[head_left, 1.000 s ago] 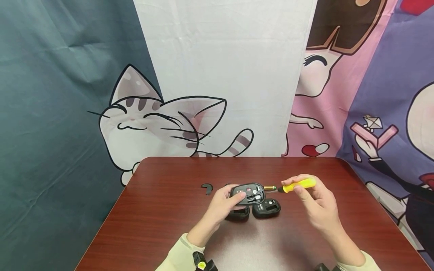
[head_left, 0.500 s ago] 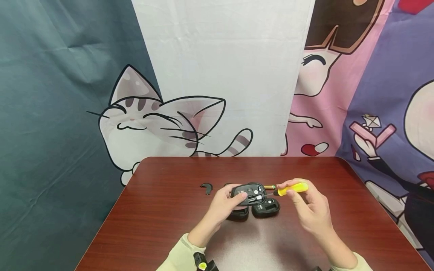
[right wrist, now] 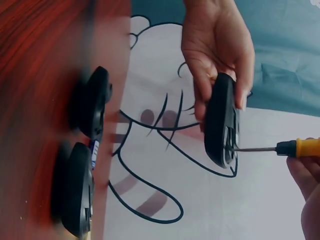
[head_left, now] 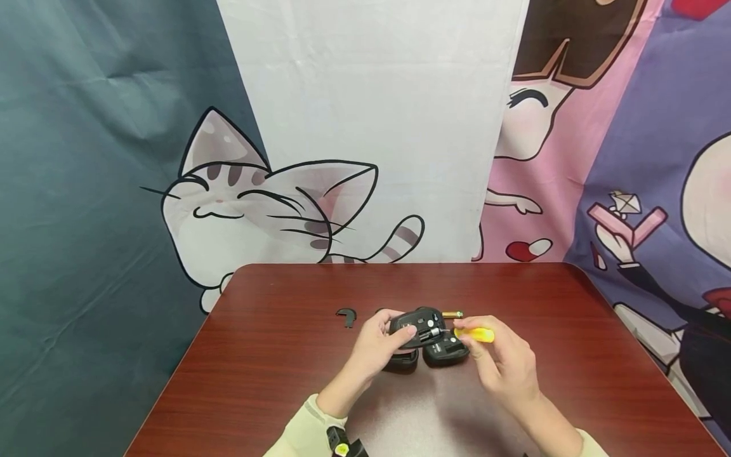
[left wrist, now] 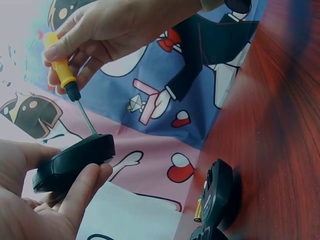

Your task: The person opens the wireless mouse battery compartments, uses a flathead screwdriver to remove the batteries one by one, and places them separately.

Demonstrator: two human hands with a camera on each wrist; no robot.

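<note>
My left hand (head_left: 372,348) holds a black computer mouse (head_left: 412,322) above the table, underside up, thumb across it. Its battery compartment is uncovered at the end toward my right hand. A screwdriver with a yellow handle (head_left: 478,334) is pinched in my right hand (head_left: 508,363). In the right wrist view its thin metal shaft (right wrist: 257,149) reaches the compartment end of the mouse (right wrist: 218,122), tip right at the opening. Seen from the left wrist, the screwdriver (left wrist: 61,70) slants down onto the mouse (left wrist: 75,162), and the compartment is hidden.
Two more black mice, one on the left (head_left: 403,362) and one on the right (head_left: 444,353), lie below the held mouse on the reddish-brown table (head_left: 274,355). Behind them lies a battery (head_left: 453,315). A curved black cover (head_left: 346,316) lies farther left. A printed cloth (head_left: 365,95) hangs behind.
My right hand has moved left and slightly nearer me, bringing the screwdriver from beside the mouse to its battery compartment. My left hand and the mouse have barely moved.
</note>
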